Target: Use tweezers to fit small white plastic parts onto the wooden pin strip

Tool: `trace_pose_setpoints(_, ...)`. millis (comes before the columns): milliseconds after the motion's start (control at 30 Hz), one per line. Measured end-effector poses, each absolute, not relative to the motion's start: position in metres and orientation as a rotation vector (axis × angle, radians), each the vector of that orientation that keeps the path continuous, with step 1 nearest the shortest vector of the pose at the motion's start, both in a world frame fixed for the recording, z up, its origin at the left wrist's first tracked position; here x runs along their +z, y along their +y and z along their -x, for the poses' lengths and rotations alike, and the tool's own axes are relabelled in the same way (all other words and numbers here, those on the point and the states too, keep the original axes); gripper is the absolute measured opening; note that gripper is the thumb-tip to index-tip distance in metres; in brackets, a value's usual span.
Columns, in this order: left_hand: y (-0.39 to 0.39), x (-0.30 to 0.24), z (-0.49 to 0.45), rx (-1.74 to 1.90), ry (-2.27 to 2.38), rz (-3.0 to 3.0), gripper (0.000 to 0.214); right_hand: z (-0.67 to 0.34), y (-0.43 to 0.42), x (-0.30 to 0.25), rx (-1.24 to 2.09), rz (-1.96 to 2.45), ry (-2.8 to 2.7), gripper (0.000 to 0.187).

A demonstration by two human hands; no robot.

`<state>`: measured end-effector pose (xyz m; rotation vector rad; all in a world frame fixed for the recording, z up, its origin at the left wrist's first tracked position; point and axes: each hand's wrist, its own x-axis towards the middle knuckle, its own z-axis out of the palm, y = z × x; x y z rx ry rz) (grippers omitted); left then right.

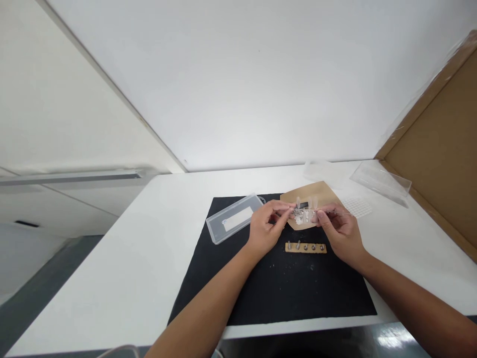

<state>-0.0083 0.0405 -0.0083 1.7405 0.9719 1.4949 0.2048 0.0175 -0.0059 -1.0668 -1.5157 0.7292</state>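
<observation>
Above the far part of the black mat, my left hand (266, 223) and my right hand (341, 231) face each other with fingertips pinched. Between them is a small clear plastic piece (305, 213) with upright clear prongs, gripped from both sides; its exact kind cannot be made out. A thin clear strip runs out past my right fingers. Behind the piece, a dark patch and some white bits show against a tan sheet (316, 191). Nearer to me lies a short wooden strip (301, 251), with several small metal tips standing in it.
A clear plastic case (214, 231) with a white label lies left of my hands. The black mat (276, 298) carries scattered specks. A white grid sheet (359, 206) and a clear plastic tray (382, 184) lie to the right, near a brown cardboard panel (439, 144).
</observation>
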Motion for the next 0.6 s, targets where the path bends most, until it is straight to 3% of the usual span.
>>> trace_pose_setpoints(400,0.038,-0.004,0.005,1.507,0.959,-1.481,0.018,-0.203,0.019,-0.015,0.834,1.079,-1.443,0.030)
trace_pose_setpoints(600,0.050,0.004,0.024,1.688,1.224,-1.519,0.022,-0.204,0.021,-0.018,0.799,1.033,-1.403,0.036)
